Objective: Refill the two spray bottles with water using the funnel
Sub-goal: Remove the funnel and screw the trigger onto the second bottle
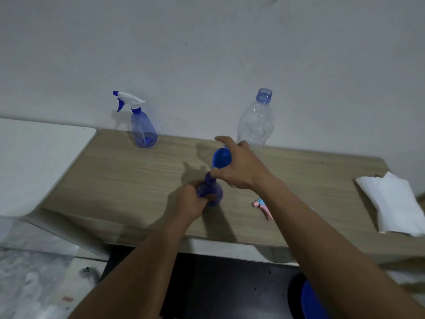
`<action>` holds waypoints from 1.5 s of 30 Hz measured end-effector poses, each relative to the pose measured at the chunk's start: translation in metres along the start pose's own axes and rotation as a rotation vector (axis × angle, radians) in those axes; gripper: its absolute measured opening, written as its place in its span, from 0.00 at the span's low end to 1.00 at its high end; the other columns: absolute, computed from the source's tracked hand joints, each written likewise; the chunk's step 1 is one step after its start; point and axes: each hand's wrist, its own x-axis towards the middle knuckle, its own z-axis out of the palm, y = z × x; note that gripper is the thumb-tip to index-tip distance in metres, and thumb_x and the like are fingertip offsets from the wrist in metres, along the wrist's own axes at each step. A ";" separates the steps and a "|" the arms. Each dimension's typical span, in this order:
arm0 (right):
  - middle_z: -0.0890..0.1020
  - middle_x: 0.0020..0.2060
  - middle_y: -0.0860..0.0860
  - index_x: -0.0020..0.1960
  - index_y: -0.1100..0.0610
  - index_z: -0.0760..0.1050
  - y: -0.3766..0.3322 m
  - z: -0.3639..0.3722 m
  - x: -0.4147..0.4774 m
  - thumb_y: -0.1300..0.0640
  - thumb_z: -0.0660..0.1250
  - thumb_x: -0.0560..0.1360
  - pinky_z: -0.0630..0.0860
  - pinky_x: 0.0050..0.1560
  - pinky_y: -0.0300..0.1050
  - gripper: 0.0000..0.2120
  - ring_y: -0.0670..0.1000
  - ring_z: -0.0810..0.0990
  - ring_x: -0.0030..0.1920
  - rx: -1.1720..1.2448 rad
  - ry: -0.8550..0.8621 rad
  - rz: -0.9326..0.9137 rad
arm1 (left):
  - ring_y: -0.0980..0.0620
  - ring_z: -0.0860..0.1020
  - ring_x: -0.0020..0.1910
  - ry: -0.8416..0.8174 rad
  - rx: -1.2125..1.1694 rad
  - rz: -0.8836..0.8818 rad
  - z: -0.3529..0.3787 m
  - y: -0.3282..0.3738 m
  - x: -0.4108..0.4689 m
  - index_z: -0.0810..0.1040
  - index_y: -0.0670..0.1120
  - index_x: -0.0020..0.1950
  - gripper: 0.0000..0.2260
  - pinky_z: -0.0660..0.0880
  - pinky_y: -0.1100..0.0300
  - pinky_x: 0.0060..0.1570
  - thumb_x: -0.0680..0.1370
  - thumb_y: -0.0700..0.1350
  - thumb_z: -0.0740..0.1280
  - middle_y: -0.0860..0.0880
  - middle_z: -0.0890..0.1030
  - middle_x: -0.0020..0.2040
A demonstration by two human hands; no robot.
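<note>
A blue spray bottle (212, 192) without its trigger head stands near the middle of the wooden table (115, 180). My left hand (190, 201) grips its body. My right hand (239, 166) holds a blue funnel (220, 158) by its cone, just above the bottle's neck and tilted. A second blue spray bottle (143, 127) with a white and blue trigger head stands at the back left by the wall. A clear, uncapped plastic water bottle (256, 122) stands at the back behind my right hand. It looks nearly empty.
A pink and blue trigger head (262, 207) lies on the table right of the held bottle. A folded white cloth (395, 203) lies at the right edge. A white surface (34, 162) adjoins the table's left. A blue round object (312, 302) sits below the table's front edge.
</note>
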 end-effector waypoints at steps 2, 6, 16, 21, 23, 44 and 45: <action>0.67 0.56 0.52 0.71 0.38 0.64 0.009 -0.005 -0.013 0.48 0.75 0.63 0.77 0.55 0.46 0.39 0.53 0.76 0.52 0.102 0.025 0.045 | 0.50 0.78 0.42 0.019 0.011 0.026 -0.001 -0.001 -0.001 0.82 0.45 0.54 0.15 0.67 0.69 0.32 0.69 0.40 0.79 0.49 0.82 0.43; 0.67 0.56 0.51 0.65 0.45 0.70 0.043 0.012 -0.037 0.56 0.76 0.65 0.72 0.46 0.29 0.31 0.45 0.75 0.49 0.261 0.120 0.118 | 0.47 0.80 0.44 0.056 0.031 0.070 0.001 -0.004 0.000 0.83 0.43 0.53 0.16 0.71 0.62 0.40 0.68 0.40 0.79 0.49 0.83 0.44; 0.69 0.62 0.50 0.70 0.49 0.68 0.116 0.113 -0.082 0.48 0.76 0.71 0.71 0.57 0.43 0.31 0.50 0.72 0.60 0.155 0.191 0.238 | 0.65 0.77 0.41 0.038 0.022 0.059 0.001 -0.005 -0.006 0.80 0.50 0.56 0.15 0.67 0.74 0.40 0.72 0.42 0.77 0.61 0.79 0.42; 0.71 0.67 0.52 0.75 0.51 0.62 0.127 0.118 -0.083 0.43 0.72 0.71 0.69 0.66 0.50 0.37 0.54 0.67 0.68 -0.036 0.073 0.209 | 0.67 0.75 0.42 0.054 0.054 0.057 0.000 -0.008 -0.008 0.80 0.51 0.57 0.15 0.67 0.73 0.41 0.72 0.46 0.76 0.62 0.79 0.42; 0.72 0.67 0.51 0.77 0.51 0.61 0.124 0.106 -0.083 0.44 0.70 0.73 0.71 0.64 0.51 0.37 0.53 0.70 0.67 -0.058 0.089 0.161 | 0.66 0.75 0.42 0.060 0.054 0.063 0.000 -0.008 -0.007 0.80 0.51 0.56 0.14 0.67 0.72 0.41 0.72 0.45 0.76 0.62 0.79 0.41; 0.71 0.60 0.58 0.66 0.58 0.75 0.185 0.021 -0.026 0.57 0.70 0.75 0.75 0.56 0.49 0.19 0.60 0.78 0.55 -0.379 -0.161 0.278 | 0.64 0.78 0.47 0.044 0.013 0.092 0.005 -0.019 -0.002 0.76 0.63 0.47 0.17 0.71 0.67 0.48 0.70 0.45 0.78 0.63 0.80 0.44; 0.71 0.59 0.58 0.64 0.58 0.75 0.183 0.016 -0.028 0.58 0.70 0.76 0.74 0.55 0.49 0.17 0.60 0.78 0.55 -0.339 -0.145 0.281 | 0.63 0.79 0.47 0.047 0.017 0.089 0.005 -0.020 -0.002 0.77 0.62 0.49 0.16 0.71 0.66 0.49 0.70 0.45 0.78 0.63 0.81 0.45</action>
